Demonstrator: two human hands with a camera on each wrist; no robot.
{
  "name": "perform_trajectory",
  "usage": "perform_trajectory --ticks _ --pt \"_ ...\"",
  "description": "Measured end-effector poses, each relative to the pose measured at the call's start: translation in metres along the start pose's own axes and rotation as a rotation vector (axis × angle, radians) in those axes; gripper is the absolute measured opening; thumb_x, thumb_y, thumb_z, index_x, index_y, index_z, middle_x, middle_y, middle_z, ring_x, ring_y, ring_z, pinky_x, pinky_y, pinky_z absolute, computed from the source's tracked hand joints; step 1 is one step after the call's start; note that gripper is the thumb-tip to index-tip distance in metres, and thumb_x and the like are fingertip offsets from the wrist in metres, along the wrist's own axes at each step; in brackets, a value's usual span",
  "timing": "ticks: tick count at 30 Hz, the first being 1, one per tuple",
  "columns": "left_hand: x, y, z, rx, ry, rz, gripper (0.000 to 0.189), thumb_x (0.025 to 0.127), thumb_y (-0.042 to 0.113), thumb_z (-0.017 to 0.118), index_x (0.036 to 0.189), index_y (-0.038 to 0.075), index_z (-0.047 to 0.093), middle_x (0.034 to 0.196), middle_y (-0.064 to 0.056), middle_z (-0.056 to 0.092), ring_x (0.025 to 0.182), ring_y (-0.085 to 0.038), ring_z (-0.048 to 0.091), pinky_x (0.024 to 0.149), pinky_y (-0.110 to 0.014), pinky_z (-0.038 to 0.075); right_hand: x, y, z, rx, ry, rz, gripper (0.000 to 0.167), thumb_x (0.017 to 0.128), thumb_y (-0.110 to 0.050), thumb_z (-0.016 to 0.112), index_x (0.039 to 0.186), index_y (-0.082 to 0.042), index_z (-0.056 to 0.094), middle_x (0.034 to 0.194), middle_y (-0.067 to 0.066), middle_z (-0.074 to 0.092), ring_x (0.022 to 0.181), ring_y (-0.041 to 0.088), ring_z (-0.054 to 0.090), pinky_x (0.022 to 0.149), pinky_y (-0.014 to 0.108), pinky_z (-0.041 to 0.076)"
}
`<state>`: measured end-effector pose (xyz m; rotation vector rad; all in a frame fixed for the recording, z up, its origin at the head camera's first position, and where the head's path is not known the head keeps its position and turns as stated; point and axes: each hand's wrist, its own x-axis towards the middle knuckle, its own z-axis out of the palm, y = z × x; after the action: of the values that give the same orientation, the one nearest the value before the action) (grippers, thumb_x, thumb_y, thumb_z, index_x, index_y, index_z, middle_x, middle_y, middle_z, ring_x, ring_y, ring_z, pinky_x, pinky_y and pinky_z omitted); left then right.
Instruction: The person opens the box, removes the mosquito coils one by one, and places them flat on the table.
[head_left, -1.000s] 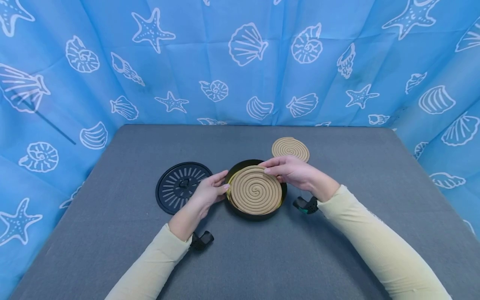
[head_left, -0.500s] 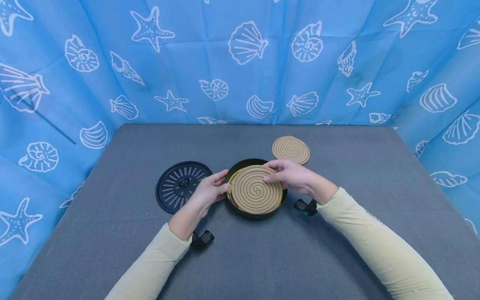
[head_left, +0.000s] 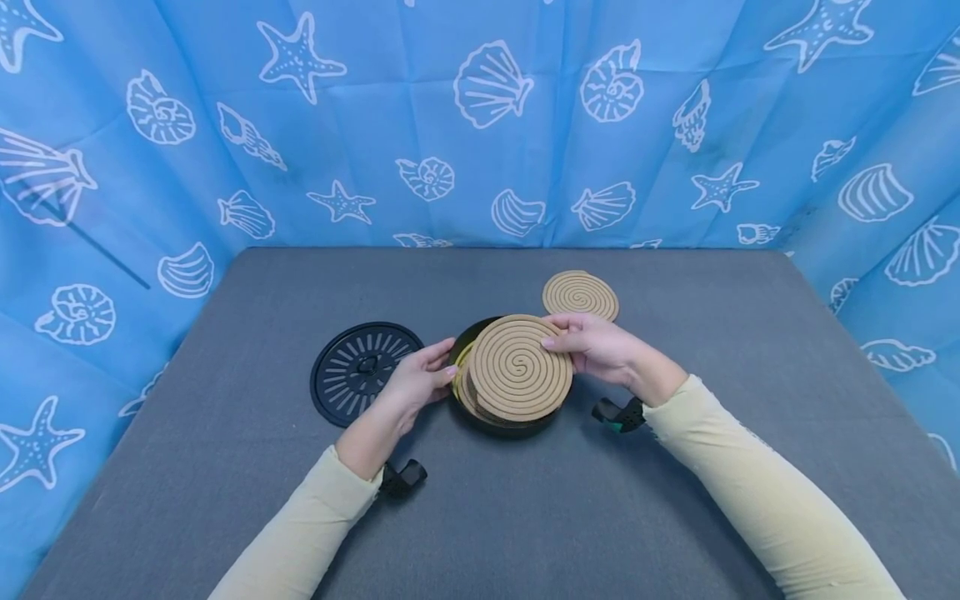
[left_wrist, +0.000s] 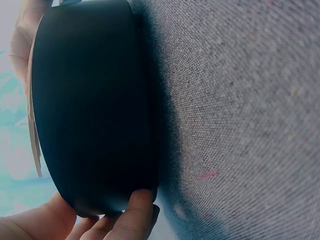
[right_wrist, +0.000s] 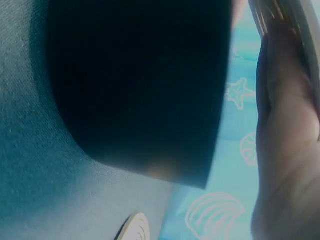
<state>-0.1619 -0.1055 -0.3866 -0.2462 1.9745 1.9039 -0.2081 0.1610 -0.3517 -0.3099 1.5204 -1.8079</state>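
A tan coil point(head_left: 513, 375) is hovering over a black tin point(head_left: 510, 430), right hand point(head_left: 606, 350) pinching the coil at two o'clock, left hand point(head_left: 416, 379) gripping the tin at nine; a grey counter point(head_left: 510, 517) is spreading below, a blue seashell curtain point(head_left: 405, 125) hanging at twelve.

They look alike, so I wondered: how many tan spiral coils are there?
3 visible: a held coil in the right hand, a lower coil partly covered in the black tin, and a far coil on the table. More may be hidden.

Matt coil point(head_left: 513, 379), smooth pan point(left_wrist: 92, 100), rough woven cloth point(left_wrist: 245, 120)
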Motion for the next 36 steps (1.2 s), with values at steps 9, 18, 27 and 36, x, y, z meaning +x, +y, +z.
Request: perform_trajectory --ticks 9,18,27,36 --pt "-0.002 0.002 0.001 0.01 0.018 -0.021 0.05 0.099 0.007 0.052 0.148 0.016 0.042 0.152 -0.007 0.039 0.135 -0.025 0.041 0.107 -0.044 0.041 -0.014 -0.012 -0.006 0.078 0.07 -0.066 0.053 0.101 0.006 0.035 0.147 0.016 0.011 0.101 0.008 0.07 0.085 0.016 0.07 0.075 0.029 0.059" --pt "-0.001 0.001 0.001 0.005 0.017 -0.013 0.05 0.1 0.006 0.052 0.148 0.015 0.041 0.152 -0.007 0.039 0.136 -0.025 0.04 0.106 -0.044 0.041 -0.035 -0.027 -0.017 0.183 0.186 -0.132 0.054 0.101 0.006 0.037 0.147 0.013 0.009 0.101 0.011 0.068 0.089 0.017 0.07 0.077 0.028 0.058" --pt "-0.001 0.0 0.001 0.013 0.019 -0.007 0.05 0.1 0.006 0.051 0.148 0.015 0.041 0.153 -0.008 0.038 0.136 -0.026 0.04 0.106 -0.045 0.04 -0.054 -0.033 -0.035 0.234 0.27 -0.15 0.049 0.101 0.002 0.043 0.144 0.006 0.019 0.102 0.013 0.068 0.092 0.018 0.07 0.079 0.029 0.058" --pt "-0.001 -0.001 0.001 -0.002 0.002 0.008 0.05 0.1 0.003 0.05 0.149 0.012 0.04 0.153 -0.01 0.036 0.136 -0.027 0.039 0.107 -0.046 0.04 -0.065 -0.034 -0.048 0.309 0.28 -0.216 0.035 0.1 0.005 0.044 0.133 0.002 0.032 0.104 0.014 0.068 0.094 0.022 0.069 0.08 0.031 0.058"
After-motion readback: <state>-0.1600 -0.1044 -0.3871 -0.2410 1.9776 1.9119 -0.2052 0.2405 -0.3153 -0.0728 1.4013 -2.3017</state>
